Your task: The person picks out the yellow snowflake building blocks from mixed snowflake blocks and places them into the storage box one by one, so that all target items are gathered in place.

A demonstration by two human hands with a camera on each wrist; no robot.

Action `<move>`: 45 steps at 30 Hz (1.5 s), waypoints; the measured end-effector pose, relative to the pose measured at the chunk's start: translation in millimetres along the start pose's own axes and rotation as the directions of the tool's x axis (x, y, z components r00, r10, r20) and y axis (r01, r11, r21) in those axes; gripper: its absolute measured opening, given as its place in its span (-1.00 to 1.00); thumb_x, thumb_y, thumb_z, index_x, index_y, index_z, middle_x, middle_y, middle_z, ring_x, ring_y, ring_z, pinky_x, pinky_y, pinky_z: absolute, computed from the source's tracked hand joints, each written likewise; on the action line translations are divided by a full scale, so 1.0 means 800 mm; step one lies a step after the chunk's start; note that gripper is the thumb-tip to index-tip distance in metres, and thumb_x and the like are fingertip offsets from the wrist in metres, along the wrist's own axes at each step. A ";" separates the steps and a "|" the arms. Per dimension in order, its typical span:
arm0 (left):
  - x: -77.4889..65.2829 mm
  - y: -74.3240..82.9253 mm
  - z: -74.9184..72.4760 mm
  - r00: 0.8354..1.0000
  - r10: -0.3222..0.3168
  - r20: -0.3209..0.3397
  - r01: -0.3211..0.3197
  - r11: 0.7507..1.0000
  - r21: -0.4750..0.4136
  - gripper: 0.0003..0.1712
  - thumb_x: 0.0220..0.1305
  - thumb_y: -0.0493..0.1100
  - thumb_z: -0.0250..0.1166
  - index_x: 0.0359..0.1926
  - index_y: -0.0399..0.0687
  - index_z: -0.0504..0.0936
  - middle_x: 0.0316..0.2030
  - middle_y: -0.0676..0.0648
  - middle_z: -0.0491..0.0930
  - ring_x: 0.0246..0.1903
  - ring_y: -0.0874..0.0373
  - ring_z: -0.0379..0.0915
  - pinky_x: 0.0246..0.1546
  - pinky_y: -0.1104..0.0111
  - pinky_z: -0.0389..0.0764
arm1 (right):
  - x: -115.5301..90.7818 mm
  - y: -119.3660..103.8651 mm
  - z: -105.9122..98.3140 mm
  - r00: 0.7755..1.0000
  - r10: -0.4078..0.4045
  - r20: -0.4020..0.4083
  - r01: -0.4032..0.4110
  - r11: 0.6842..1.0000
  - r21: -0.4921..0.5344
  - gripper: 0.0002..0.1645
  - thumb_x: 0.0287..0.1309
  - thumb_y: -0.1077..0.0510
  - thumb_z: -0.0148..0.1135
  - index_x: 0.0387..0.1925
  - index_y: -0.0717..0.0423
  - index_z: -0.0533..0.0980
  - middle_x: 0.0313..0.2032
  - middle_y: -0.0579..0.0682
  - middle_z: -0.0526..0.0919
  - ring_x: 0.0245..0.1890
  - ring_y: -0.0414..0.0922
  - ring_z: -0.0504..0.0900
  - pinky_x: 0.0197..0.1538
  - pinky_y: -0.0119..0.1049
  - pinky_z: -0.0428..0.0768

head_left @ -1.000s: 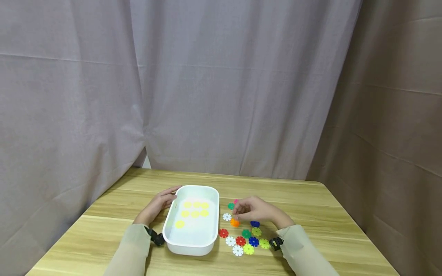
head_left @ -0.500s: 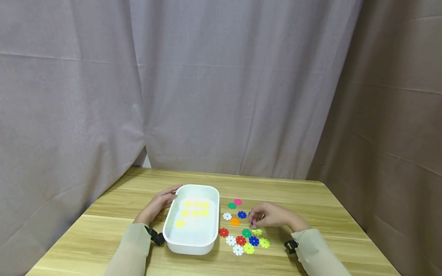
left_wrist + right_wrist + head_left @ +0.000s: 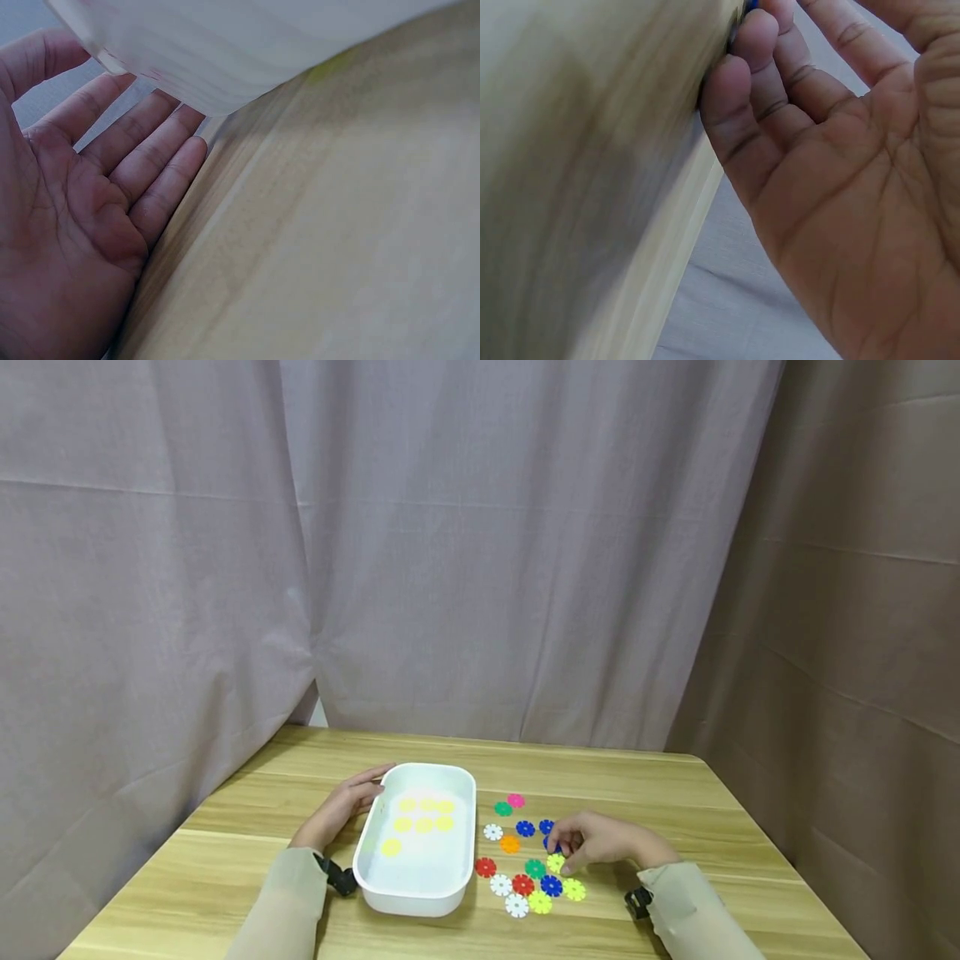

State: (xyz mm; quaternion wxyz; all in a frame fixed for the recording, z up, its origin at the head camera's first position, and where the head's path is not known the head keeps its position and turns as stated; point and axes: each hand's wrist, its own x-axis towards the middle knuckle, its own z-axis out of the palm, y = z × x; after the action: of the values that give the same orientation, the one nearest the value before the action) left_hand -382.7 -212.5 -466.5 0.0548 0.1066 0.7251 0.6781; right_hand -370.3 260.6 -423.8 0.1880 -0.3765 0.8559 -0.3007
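Note:
A white plastic tray [image 3: 414,881] stands on the wooden table, with several yellow snowflake discs [image 3: 423,825] lying inside. My left hand [image 3: 341,808] rests against its left side. In the left wrist view, the fingers [image 3: 154,154] are extended along the tray's outer wall [image 3: 217,45], and the thumb is near the rim. My right hand [image 3: 600,841] is right of the tray, thumb and fingertip at opposite edges of a yellow-green snowflake disc [image 3: 555,862], pinching it at table level. Its fingers [image 3: 731,90] are curled in the right wrist view, where the yellow-green disc is hidden.
Around the right hand lie several loose discs: blue [image 3: 551,885], green [image 3: 535,868], red [image 3: 522,883], white [image 3: 517,906], orange [image 3: 510,844], pink [image 3: 516,800] and yellow-green [image 3: 574,889]. Grey curtains [image 3: 480,568] hang behind the table [image 3: 225,860].
My right hand has moved right and toward me, past the blue discs to the yellow-green one, uncovering blue discs behind it. The left hand and the tray have stayed in place.

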 end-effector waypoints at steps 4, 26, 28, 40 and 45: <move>0.000 0.000 0.001 1.000 0.005 0.004 -0.005 1.000 0.000 -0.38 0.44 -0.14 0.12 0.49 0.03 0.35 0.46 -0.13 0.28 0.35 -0.02 0.32 0.32 0.18 0.39 | 0.001 -0.001 0.000 1.000 0.001 -0.001 -0.001 1.000 0.001 -0.70 0.06 0.20 0.51 -0.15 0.12 0.63 -0.37 0.02 0.60 -0.42 -0.21 0.48 -0.37 -0.41 0.52; -0.002 0.001 0.001 1.000 0.015 0.017 -0.015 1.000 -0.003 -0.39 0.45 -0.15 0.11 0.49 0.02 0.33 0.45 -0.16 0.28 0.36 -0.04 0.31 0.33 0.16 0.38 | 0.002 -0.008 0.005 0.999 0.030 -0.017 -0.030 0.999 0.028 -0.69 0.00 0.29 0.50 -0.24 0.20 0.52 -0.36 0.08 0.57 -0.38 -0.16 0.47 -0.33 -0.40 0.50; -0.002 0.000 0.001 1.000 0.019 0.022 -0.019 1.000 -0.003 -0.38 0.45 -0.15 0.11 0.50 0.00 0.32 0.45 -0.17 0.29 0.35 -0.05 0.32 0.32 0.18 0.40 | 0.002 -0.007 0.005 1.000 0.023 -0.020 -0.023 0.999 0.033 -0.71 0.02 0.31 0.47 -0.24 0.20 0.52 -0.36 0.04 0.57 -0.38 -0.17 0.48 -0.33 -0.40 0.51; 0.001 -0.003 0.000 0.999 0.033 0.019 -0.033 0.999 -0.019 -0.38 0.42 -0.14 0.14 0.47 0.01 0.37 0.43 -0.15 0.32 0.33 -0.03 0.35 0.25 0.28 0.46 | 0.003 -0.006 0.003 0.994 -0.071 -0.080 0.072 0.997 0.009 -0.80 0.15 0.28 0.40 -0.23 0.18 0.52 -0.34 -0.02 0.66 -0.33 -0.18 0.61 -0.26 -0.34 0.62; 0.000 -0.002 -0.001 0.999 0.032 0.013 -0.032 0.999 -0.013 -0.36 0.41 -0.12 0.16 0.48 0.00 0.35 0.43 -0.17 0.31 0.32 -0.04 0.36 0.27 0.25 0.45 | 0.008 -0.006 0.005 0.989 -0.060 -0.138 0.060 0.998 -0.003 -0.81 0.20 0.22 0.38 -0.19 0.09 0.53 -0.31 -0.05 0.67 -0.30 -0.13 0.65 -0.24 -0.32 0.65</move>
State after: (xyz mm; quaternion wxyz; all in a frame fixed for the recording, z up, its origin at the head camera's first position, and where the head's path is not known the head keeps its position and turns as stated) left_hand -382.9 -213.3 -468.4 0.0494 0.1220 0.7188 0.6827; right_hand -369.4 251.7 -424.4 0.1195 -0.3802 0.8550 -0.3318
